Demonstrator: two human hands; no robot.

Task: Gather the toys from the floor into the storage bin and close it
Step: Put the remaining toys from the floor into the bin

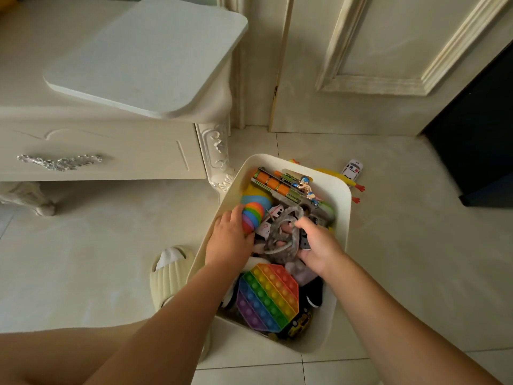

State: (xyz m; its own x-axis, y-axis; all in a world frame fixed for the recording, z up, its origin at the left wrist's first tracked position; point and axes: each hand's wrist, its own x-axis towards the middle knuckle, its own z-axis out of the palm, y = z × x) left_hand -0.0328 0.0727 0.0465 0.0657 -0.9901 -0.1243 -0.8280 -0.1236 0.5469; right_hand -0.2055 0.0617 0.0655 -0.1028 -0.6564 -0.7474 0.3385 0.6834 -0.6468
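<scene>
The white storage bin (pixel 342 215) stands open on the tiled floor, full of toys. Inside lie a toy gun (pixel 280 186) with orange bands, a rainbow spring toy (pixel 252 215), a rainbow pop-it pad (pixel 268 295) and a yellow toy car (pixel 299 322). My left hand (pixel 229 238) rests against the rainbow spring toy at the bin's left side. My right hand (pixel 316 245) grips a grey ring-shaped toy (pixel 283 234) in the middle of the bin. Behind the bin, a white police car (pixel 352 169) and a yellow rubber chicken (pixel 348 180) lie on the floor.
A white ornate cabinet (pixel 111 151) stands at the left, its carved leg (pixel 220 162) beside the bin. A cream slipper (pixel 166 273) lies left of the bin. A closed door (pixel 374 65) is behind, and a dark piece of furniture (pixel 480 148) at the right.
</scene>
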